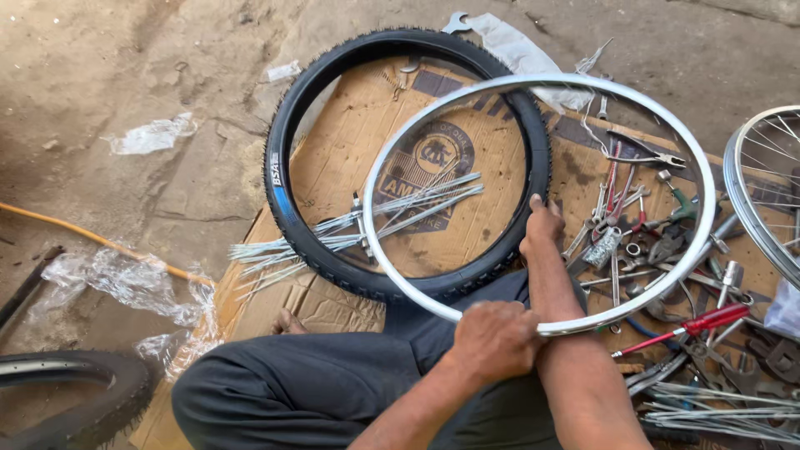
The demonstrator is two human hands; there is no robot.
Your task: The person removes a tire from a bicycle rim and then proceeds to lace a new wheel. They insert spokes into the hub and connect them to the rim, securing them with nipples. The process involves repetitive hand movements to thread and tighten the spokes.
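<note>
My left hand (496,337) is closed around the near edge of a bare silver bicycle rim (542,79), holding it tilted above my lap. My right arm passes through the rim, and my right hand (542,223) sits on the right side of a black tyre (279,167), fingers curled over it. The tyre lies flat on brown cardboard (350,142). A bundle of loose silver spokes (375,218) lies across the tyre's near left part.
Several hand tools (650,242), pliers (650,154) and a red-handled screwdriver (708,319) are scattered on the cardboard at right, with more spokes (717,408) below. A spoked wheel (750,167) is at the right edge. Another tyre (83,392), clear plastic (125,283) and a yellow hose (83,237) lie left.
</note>
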